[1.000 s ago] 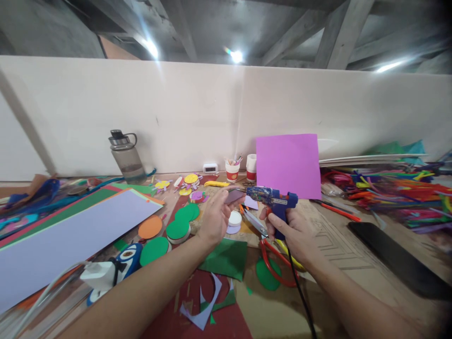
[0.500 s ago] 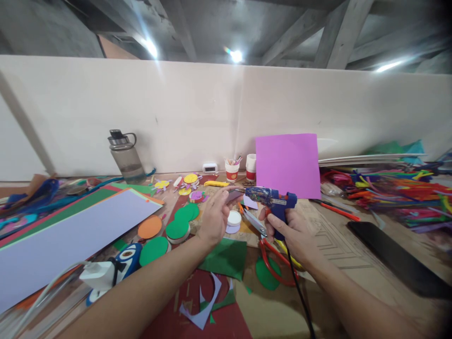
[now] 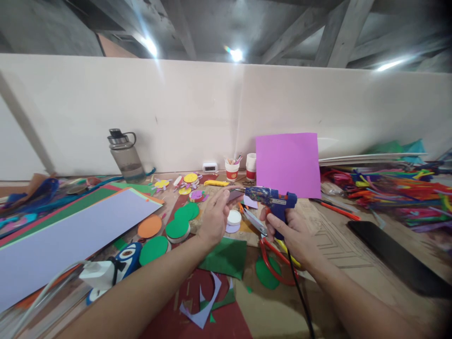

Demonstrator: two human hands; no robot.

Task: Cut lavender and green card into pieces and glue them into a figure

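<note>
My right hand (image 3: 293, 230) is wrapped round the handle of a blue hot glue gun (image 3: 277, 200), its nozzle pointing left. Pinched in my left hand (image 3: 215, 214) is a thin purple-grey piece (image 3: 236, 193), seen nearly edge-on. The nozzle tip meets or almost meets this piece; I cannot tell if it touches. Just below the nozzle lie a white disc (image 3: 234, 217) and red-handled scissors (image 3: 268, 245). A green circle (image 3: 267, 273) is partly under the scissors' handles. Left of my left hand sit green-topped discs (image 3: 177, 230) and an orange circle (image 3: 149, 227).
A water bottle (image 3: 126, 157), paper cups (image 3: 232, 170) and a purple sheet (image 3: 287, 165) stand along the white wall. At right are a black phone (image 3: 395, 256) and a heap of pipe cleaners (image 3: 399, 193). A power strip (image 3: 129, 259) and lilac sheets (image 3: 77, 235) lie left.
</note>
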